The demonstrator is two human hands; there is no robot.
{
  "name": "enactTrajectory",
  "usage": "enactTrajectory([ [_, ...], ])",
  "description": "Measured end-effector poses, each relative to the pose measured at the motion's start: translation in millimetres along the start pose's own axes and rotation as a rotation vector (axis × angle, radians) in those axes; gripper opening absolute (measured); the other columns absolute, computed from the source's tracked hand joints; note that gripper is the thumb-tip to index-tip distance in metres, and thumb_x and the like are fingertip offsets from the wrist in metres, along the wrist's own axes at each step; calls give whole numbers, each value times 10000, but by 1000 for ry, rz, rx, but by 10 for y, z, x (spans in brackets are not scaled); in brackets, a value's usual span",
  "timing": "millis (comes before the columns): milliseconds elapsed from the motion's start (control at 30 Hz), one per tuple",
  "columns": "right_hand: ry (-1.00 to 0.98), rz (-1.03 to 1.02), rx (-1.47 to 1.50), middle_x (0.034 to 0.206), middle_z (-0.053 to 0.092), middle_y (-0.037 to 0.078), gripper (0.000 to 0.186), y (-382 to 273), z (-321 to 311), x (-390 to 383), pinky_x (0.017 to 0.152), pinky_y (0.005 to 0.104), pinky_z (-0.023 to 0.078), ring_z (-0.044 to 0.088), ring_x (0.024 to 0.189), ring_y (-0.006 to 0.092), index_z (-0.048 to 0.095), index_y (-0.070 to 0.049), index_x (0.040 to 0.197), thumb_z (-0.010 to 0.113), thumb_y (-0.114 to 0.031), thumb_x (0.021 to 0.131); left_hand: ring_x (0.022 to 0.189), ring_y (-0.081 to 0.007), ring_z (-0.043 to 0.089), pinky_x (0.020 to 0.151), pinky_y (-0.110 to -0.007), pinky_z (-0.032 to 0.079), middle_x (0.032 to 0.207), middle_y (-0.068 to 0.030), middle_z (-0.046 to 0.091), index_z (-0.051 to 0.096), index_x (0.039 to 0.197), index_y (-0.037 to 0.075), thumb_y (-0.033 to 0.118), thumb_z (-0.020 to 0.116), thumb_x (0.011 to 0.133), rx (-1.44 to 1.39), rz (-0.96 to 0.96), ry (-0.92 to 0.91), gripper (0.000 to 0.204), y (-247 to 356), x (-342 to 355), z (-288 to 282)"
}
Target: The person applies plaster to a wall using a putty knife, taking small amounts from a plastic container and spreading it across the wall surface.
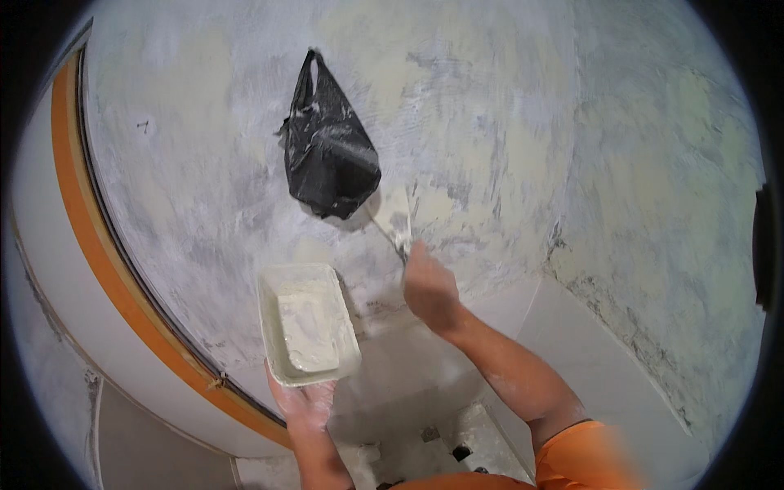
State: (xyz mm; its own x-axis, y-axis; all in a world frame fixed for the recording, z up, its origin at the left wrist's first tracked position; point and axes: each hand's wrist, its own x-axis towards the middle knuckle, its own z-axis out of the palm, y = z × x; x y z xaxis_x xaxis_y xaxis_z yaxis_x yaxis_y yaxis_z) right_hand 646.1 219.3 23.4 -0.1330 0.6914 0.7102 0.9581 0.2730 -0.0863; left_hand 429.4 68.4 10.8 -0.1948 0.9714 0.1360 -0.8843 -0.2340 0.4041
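My left hand holds a pale rectangular plastic tub from beneath, with creamy white compound inside. In my right hand is a putty knife, its blade coated pale and at the mottled, skim-coated wall, below the lower right edge of a crumpled black plastic bag. The bag hangs on the wall with its knotted handles upward. Whether the blade touches the wall is hard to tell.
A door or window frame with an orange strip curves along the left. The wall meets another wall at a corner on the right. Below are light tiled surfaces and a floor with dark openings.
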Motion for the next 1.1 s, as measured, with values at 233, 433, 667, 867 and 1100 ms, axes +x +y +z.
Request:
enactTrajectory([
  [233, -355, 232, 382, 737, 649, 108, 391, 345, -832, -809, 468, 313, 457, 624, 593, 179, 580, 63, 1204, 638, -198, 919, 1138, -283, 604, 857, -451, 586, 1279, -154, 569, 456, 1394, 19, 240, 738, 886, 400, 193, -8, 621, 321, -220, -494],
  [433, -207, 611, 1224, 688, 597, 36, 385, 331, -1037, -554, 399, 236, 368, 449, 451, 78, 642, 23, 1089, 556, -348, 1035, 1128, -291, 606, 869, -438, 583, 1280, -141, 544, 401, 1419, 34, 318, 799, 855, 309, 174, -15, 747, 373, -224, -866],
  [667, -76, 473, 1777, 680, 637, 104, 502, 215, -866, 540, 365, 230, 330, 461, 424, 107, 619, -19, 920, 499, -490, 1047, 1176, -254, 596, 900, -447, 583, 1373, -120, 537, 478, 1407, 54, 124, 737, 891, 706, 425, -122, 581, 404, -97, -1363],
  [867, 153, 651, 970, 570, 477, 34, 621, 273, -230, 654, 382, 324, 306, 392, 406, 142, 539, -42, 709, 554, -601, 980, 1162, -265, 598, 870, -456, 592, 1365, -134, 535, 436, 1426, 35, 105, 827, 818, 838, 321, -67, 726, 311, -35, -1441],
  [1100, -57, 783, 996, 551, 510, 72, 704, 84, -143, -243, 527, 379, 394, 458, 511, 188, 572, 16, 614, 528, -574, 994, 1136, -238, 611, 895, -383, 580, 1322, -128, 556, 414, 1427, -3, 182, 908, 744, 870, 241, -16, 862, 71, 10, -1363],
])
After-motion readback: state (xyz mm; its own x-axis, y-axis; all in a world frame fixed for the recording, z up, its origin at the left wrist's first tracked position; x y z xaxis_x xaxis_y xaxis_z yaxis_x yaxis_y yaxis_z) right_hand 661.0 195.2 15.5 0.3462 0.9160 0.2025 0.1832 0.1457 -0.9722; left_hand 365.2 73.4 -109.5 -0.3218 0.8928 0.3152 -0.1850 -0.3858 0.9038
